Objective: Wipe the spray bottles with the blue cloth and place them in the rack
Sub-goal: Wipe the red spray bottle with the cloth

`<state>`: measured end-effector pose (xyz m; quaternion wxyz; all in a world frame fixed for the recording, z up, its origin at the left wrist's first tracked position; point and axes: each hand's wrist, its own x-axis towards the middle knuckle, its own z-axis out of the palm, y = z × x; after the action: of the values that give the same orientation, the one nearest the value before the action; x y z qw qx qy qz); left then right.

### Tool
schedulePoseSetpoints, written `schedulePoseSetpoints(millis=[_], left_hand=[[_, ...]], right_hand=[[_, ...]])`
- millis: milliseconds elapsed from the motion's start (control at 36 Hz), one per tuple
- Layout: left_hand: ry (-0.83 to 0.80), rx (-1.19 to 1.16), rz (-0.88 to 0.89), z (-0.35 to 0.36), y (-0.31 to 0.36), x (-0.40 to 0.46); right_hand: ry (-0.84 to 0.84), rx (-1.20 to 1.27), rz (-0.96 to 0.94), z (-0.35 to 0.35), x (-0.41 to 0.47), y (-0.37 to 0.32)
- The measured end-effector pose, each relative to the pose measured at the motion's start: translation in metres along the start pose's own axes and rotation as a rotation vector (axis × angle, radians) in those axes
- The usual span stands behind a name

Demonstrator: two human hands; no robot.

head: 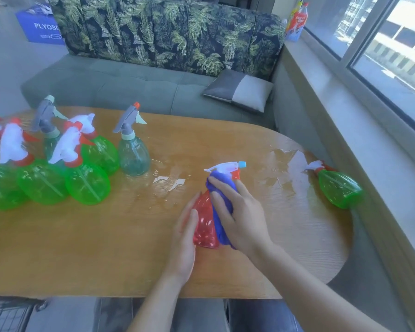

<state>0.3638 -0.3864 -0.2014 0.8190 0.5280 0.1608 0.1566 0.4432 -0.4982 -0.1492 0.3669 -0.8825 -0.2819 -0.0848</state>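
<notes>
— Where does the red spray bottle (204, 224) sit relative to the hands?

— Directly between them, near the table's (106, 248) front edge. Its long axis runs away from the person, base toward the body, the white trigger head with its blue nozzle pointing off toward the sofa (130, 85).

— And the hands?

— The left hand (183, 245) lies along the bottle's left flank, fingers fairly straight, steadying it rather than clutching. The right hand (237, 219) curls over the blue cloth (219, 207), pressing it against the bottle's right side and neck.

— So which hand leads the wipe?

— The right, probably; a stroke along that axis, neck to base, looks natural.

— The rack?

— Possibly the dark wire grid (7, 317) at lower left, though that is uncertain. If so, the left hand is nearer. Other bottles stand in a group (58, 164) at far left, and a green bottle (338, 188) lies on its side at right.
</notes>
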Motion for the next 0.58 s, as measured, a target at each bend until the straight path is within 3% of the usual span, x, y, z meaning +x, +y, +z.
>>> schedulePoseSetpoints(millis=[83,222,361,500,583], left_hand=[[-0.007,0.028,0.045,-0.001,0.002,0.001],[0.029,0.050,-0.007,-0.003,0.001,0.003],[0.049,0.067,0.026,-0.003,-0.002,0.007],[0.019,0.050,0.049,-0.004,-0.003,0.005],[-0.002,0.070,0.062,-0.004,0.000,0.000]], right_hand=[[-0.019,-0.032,-0.023,0.005,-0.004,0.002],[0.034,-0.085,-0.252,0.008,-0.031,0.008],[-0.040,-0.170,-0.443,0.005,-0.063,0.016],[-0.111,-0.066,-0.438,0.004,-0.082,0.030],[-0.057,0.110,-0.234,0.002,-0.084,0.032]])
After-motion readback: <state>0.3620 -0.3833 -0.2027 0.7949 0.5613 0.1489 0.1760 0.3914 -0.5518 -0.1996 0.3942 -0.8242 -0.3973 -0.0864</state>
